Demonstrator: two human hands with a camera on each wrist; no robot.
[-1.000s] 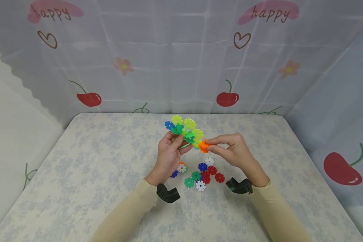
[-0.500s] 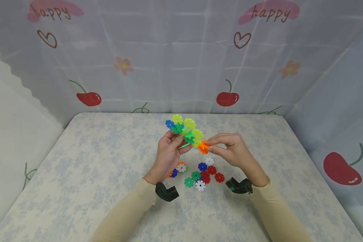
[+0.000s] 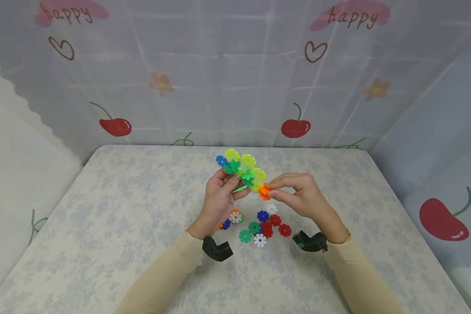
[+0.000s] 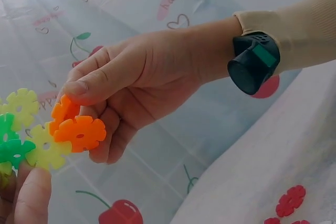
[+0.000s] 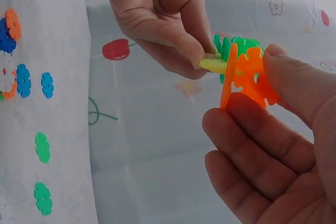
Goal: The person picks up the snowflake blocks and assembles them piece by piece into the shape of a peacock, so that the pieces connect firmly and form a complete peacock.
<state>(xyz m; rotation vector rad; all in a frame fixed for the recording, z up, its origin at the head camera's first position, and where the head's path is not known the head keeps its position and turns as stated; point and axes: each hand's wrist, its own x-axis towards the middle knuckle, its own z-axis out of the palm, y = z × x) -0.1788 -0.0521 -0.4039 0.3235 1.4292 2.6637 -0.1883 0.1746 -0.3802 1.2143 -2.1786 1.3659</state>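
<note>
Above the table my left hand (image 3: pixel 218 196) holds a chain of joined snowflake discs (image 3: pixel 246 174), mostly yellow and green with a blue disc (image 3: pixel 221 160) at the far left end. My right hand (image 3: pixel 300 194) pinches the orange snowflake discs (image 3: pixel 264 192) between thumb and fingers at the chain's near right end. In the left wrist view two orange discs (image 4: pixel 81 134) stand at an angle to each other, against a yellow disc (image 4: pixel 48 146). The right wrist view shows the orange pair (image 5: pixel 254 77) meeting a yellow disc (image 5: pixel 215 66). Part of the chain is hidden behind my left fingers.
Below the hands, loose snowflake discs lie on the patterned table (image 3: pixel 121 218): red discs (image 3: pixel 284 230), green discs (image 3: pixel 245 236), white discs (image 3: pixel 260 240) and a blue disc (image 3: pixel 263 216). A white disc (image 3: pixel 236 217) overlaps others near my left wrist. A printed curtain (image 3: pixel 220 87) stands behind.
The chain has shifted very slightly to the right in the head view. Both hands keep the same holds, and the loose discs on the table stay put.
</note>
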